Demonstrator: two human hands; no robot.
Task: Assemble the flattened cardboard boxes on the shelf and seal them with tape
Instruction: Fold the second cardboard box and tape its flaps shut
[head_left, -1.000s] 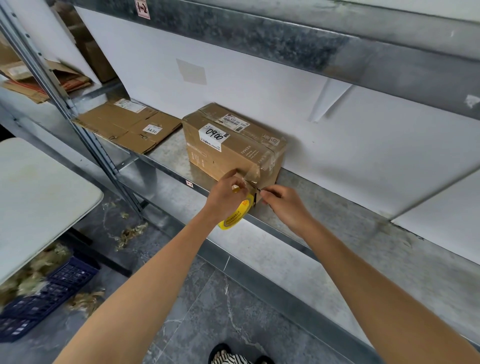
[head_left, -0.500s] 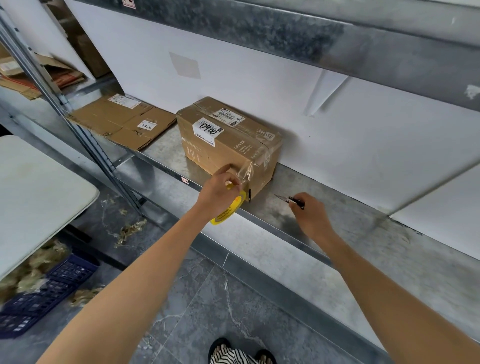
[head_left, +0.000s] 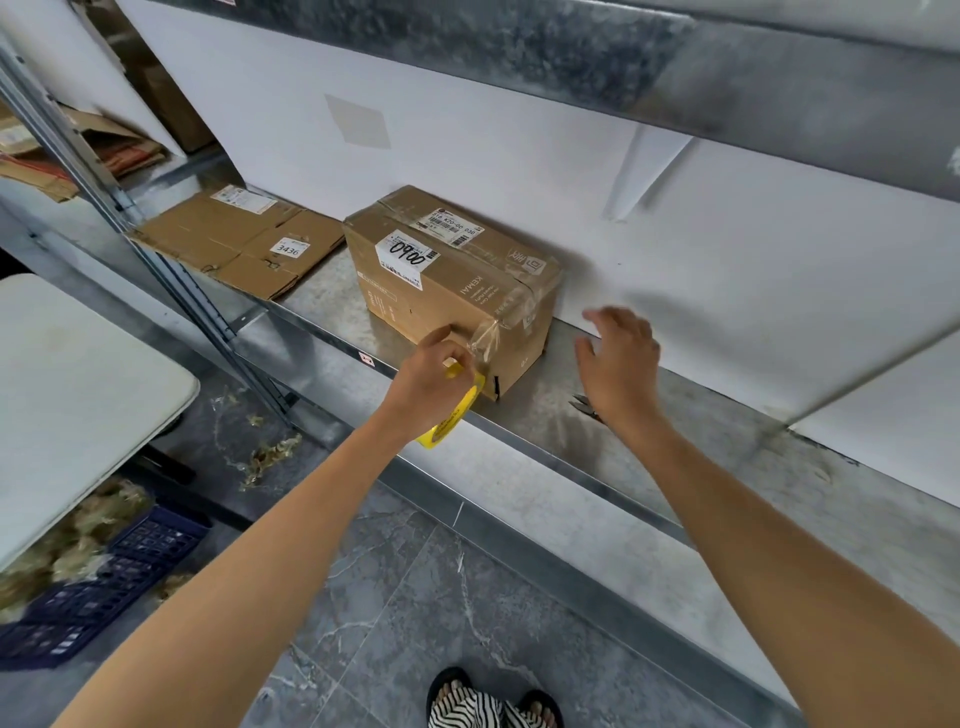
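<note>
**First speaker:** What are the person's hands holding?

**Second speaker:** The left hand (head_left: 431, 371) has its fingers curled round a yellow roll of tape (head_left: 457, 415) at the near bottom corner of the box (head_left: 447, 291). A clear strip of tape (head_left: 485, 338) runs from the roll up onto that corner. The right hand (head_left: 618, 358) holds nothing. Its fingers are spread, and it hovers just beside the right end of the box.

**First speaker:** Where is the box?

**Second speaker:** It stands assembled on the metal shelf (head_left: 675, 441), against the white back wall. Flattened boxes (head_left: 239, 239) lie to its left. A small cutter (head_left: 584, 404) lies on the shelf just under the right wrist.

**First speaker:** Which step is this?

**Second speaker:** It looks like the end of sealing this box. Whether the strip is fully cut from the roll cannot be told. The next move probably calls for the free hand to press the loose strip flat round the corner while the other hand keeps the roll clear.

**First speaker:** What has changed?

**Second speaker:** A second ago the right hand was at the strip, close to the left hand. Half a second ago it was laying the cutter on the shelf. Now it is empty and raised towards the box end. The left hand has kept its hold on the roll.
</note>
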